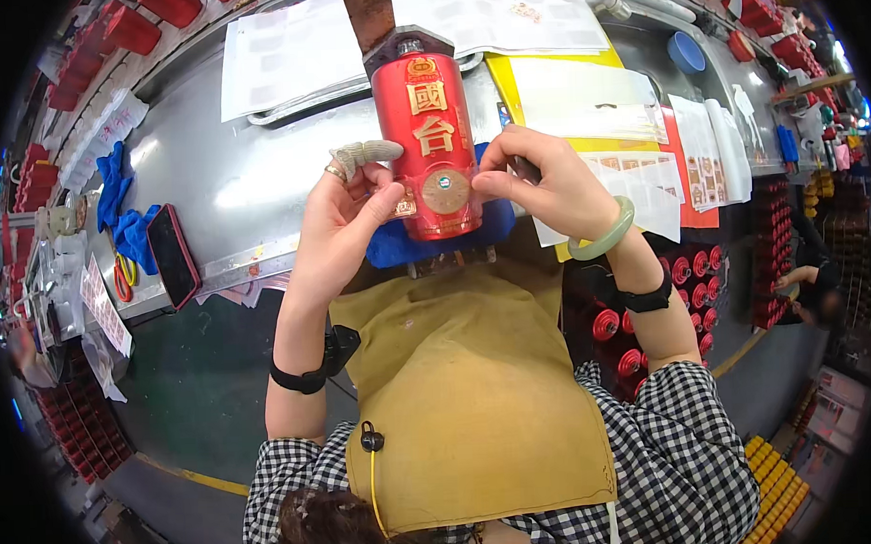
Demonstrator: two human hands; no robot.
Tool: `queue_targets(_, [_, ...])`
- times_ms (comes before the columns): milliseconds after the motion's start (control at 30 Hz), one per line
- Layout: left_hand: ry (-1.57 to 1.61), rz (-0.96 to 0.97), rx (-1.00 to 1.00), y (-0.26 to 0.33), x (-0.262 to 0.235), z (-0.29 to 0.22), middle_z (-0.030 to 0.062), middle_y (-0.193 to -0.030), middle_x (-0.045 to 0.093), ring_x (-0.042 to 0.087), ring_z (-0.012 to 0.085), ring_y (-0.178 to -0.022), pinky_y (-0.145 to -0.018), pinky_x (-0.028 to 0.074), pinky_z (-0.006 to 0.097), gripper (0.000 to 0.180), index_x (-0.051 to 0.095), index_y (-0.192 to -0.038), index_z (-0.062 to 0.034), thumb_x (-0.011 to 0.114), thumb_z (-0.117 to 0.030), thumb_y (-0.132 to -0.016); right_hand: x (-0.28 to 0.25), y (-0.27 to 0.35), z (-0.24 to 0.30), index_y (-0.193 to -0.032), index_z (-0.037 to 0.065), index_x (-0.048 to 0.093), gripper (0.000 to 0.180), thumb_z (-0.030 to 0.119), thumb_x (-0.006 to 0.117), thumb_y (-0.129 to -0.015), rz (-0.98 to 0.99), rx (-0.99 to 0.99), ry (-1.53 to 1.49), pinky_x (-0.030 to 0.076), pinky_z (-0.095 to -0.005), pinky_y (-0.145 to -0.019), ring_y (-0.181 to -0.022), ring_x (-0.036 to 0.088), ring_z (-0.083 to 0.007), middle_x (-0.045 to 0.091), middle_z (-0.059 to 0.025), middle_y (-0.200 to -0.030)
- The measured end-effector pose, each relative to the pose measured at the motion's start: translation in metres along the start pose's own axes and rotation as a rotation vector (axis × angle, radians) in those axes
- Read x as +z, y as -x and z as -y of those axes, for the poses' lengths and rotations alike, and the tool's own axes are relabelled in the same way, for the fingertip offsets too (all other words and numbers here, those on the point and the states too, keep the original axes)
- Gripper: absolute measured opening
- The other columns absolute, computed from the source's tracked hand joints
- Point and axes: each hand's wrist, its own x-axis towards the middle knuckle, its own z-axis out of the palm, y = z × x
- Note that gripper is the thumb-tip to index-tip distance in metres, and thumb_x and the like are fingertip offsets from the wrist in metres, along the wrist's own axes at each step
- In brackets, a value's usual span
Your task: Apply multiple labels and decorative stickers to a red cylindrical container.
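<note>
red bottle [444, 104]: lies between both hands, neck toward a dark angular holder [382, 50], base over a blue cloth [492, 224]
left hand [345, 210]: rests thumb at small gold label [406, 203], low on bottle's left; cannot tell if pinching or only pressing
right hand [547, 180]: brings thumb and forefinger close at bottle's right edge; cannot tell if closed on anything
gold label: could crease or skew if dragged under thumb
knit finger sleeve [366, 154]: could snag label's edge
bottle: could roll if pushed harder from one side

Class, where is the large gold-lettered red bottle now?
In the head view, the red bottle is at upper centre, between the left hand and the right hand, with blue cloth beside its lower end.
</note>
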Motion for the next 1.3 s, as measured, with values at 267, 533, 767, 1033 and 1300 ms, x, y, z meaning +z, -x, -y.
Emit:
queue_targets(267, [0.038,-0.083,0.009,-0.001,0.008,0.008,-0.0021,-0.103,0.056,0.059,0.0068,-0.097,-0.082,0.050,0.025,0.035,0.056,-0.139,-0.0032,0.063,-0.008,-0.105,0.009,-0.001,-0.004,-0.094,0.000,0.070,0.023,0.021,0.079,-0.093,-0.070,0.077,-0.076,0.047,-0.0320,-0.064,-0.067,0.055,-0.0160,0.064,-0.0074,-0.078])
queue_targets(533, [0.119,-0.129,-0.027,0.000,0.007,0.008,0.0007,-0.104,0.063,0.062,0.0088,-0.093,-0.076,0.049,0.027,0.032,0.056,-0.138,-0.0025,0.059,-0.016,-0.109,0.011,0.000,-0.009,-0.098,0.002,0.069,0.019,0.020,0.076,-0.097,-0.054,0.074,-0.081,0.040,-0.0244,-0.062,-0.068,0.046,-0.0051,0.065,0.0029,-0.080])
queue_targets(767, [0.018,-0.115,-0.032,0.000,0.005,0.008,0.0033,-0.102,0.067,0.063,0.0104,-0.091,-0.076,0.050,0.027,0.041,0.055,-0.138,-0.0015,0.070,-0.010,-0.101,0.012,0.000,-0.013,-0.101,0.002,0.067,0.016,0.017,0.073,-0.098,-0.026,0.086,-0.154,0.041,-0.0235,-0.064,-0.071,0.047,-0.0046,0.065,0.0036,-0.081])
queue_targets(1033, [0.002,-0.136,-0.075,-0.001,0.004,0.006,0.0035,-0.099,0.068,0.064,0.0113,-0.090,-0.076,0.051,0.027,0.044,0.055,-0.138,-0.0015,0.073,-0.008,-0.098,0.010,0.000,-0.012,-0.102,0.003,0.068,0.015,0.017,0.072,-0.099,-0.015,0.071,-0.131,0.041,-0.0232,-0.064,-0.070,0.047,-0.0042,0.065,0.0036,-0.081])
queue_targets(1300, [-0.031,-0.167,-0.046,0.000,0.006,0.009,0.0039,-0.097,0.068,0.064,0.0114,-0.089,-0.077,0.052,0.028,0.045,0.056,-0.136,-0.0017,0.075,-0.010,-0.097,0.013,0.002,-0.012,-0.101,0.002,0.067,0.016,0.017,0.071,-0.100,-0.027,0.103,-0.165,0.041,-0.0233,-0.063,-0.070,0.047,-0.0041,0.065,0.0030,-0.081])
